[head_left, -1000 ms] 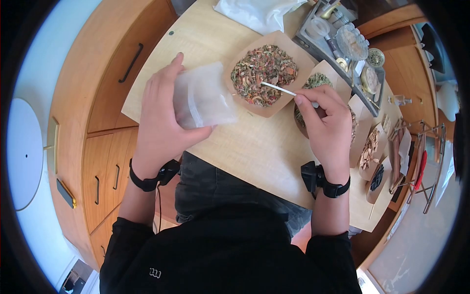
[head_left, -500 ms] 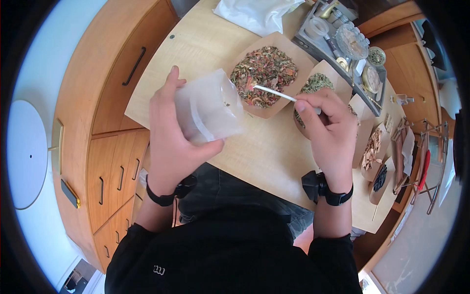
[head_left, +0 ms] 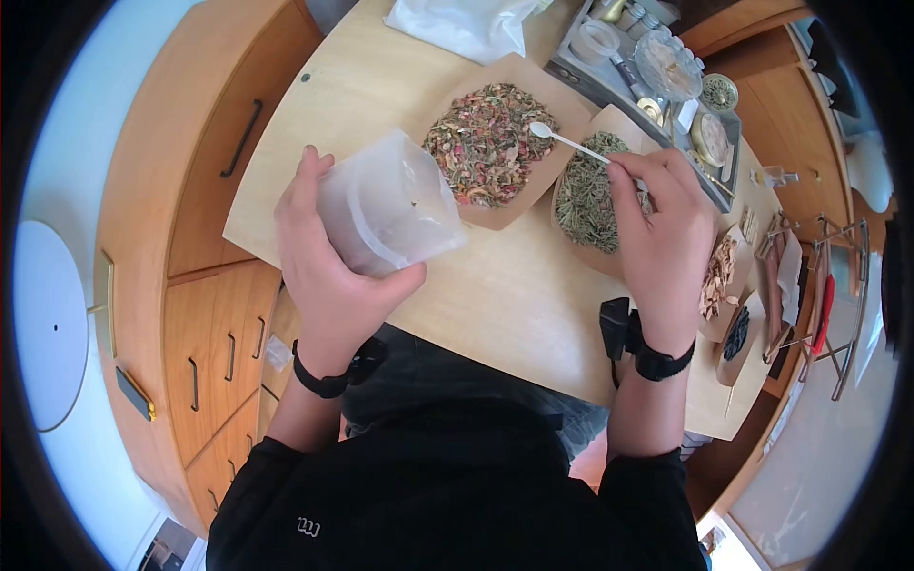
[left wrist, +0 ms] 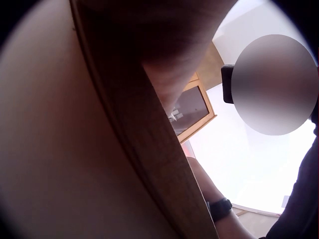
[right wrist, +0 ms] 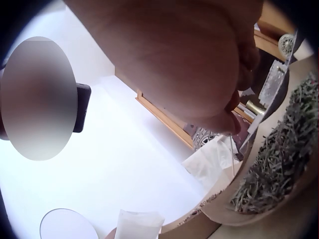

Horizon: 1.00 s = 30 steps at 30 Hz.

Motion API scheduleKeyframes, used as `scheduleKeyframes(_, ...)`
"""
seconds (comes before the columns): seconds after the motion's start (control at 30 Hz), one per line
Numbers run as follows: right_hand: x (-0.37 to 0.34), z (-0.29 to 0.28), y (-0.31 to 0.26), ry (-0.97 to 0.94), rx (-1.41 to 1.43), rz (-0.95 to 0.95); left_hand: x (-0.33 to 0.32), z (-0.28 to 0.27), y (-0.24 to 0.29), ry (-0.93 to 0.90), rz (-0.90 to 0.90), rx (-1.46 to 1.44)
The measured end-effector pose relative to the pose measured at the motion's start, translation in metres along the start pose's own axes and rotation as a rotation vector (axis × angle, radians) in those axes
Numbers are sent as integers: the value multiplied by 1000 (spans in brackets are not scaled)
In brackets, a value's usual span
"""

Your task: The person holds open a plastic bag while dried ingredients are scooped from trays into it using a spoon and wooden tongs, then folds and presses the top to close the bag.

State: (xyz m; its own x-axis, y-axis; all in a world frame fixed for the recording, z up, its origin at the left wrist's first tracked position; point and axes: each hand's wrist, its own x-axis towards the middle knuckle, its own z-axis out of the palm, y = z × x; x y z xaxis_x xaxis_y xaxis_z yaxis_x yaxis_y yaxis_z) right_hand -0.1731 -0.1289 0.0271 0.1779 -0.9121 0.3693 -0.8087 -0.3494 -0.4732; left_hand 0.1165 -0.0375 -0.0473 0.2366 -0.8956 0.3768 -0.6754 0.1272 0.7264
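Note:
My left hand grips a translucent white pouch with a pale strip across it, thumb on the near side and fingers round the far side. A small dark fleck shows near the pouch's right end. Between thumb and fingers, my right hand pinches a slim white spoon. The spoon's bare white bowl overlaps the right part of a mix of dried petals and herbs in a brown paper tray. Below the right hand lies a second tray of greenish dried herb, also large in the right wrist view.
More paper trays line the right side, with wood-like chips and dark pieces. Behind them stands a grey tray of jars and dishes. A white plastic bag lies at the back, and a wooden rack stands far right.
The spoon came up from the petal mix with reddish bits, then moved right, and its bowl now shows bare. The left hand has drawn slightly nearer and tilted the pouch.

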Motion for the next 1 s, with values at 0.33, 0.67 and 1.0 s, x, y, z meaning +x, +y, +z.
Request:
scheduleKeyframes(0.33, -6, 23, -13, -214, 330, 150, 7, -5, 6, -77, 71, 145)
scheduleKeyframes(0.67, -8, 14, -22, -190, 503, 256, 10, -4, 8, -79, 55, 166)
scheduleKeyframes(1.0, -12, -5, -34, -76, 231, -76, 9, -4, 10, -90, 53, 180)
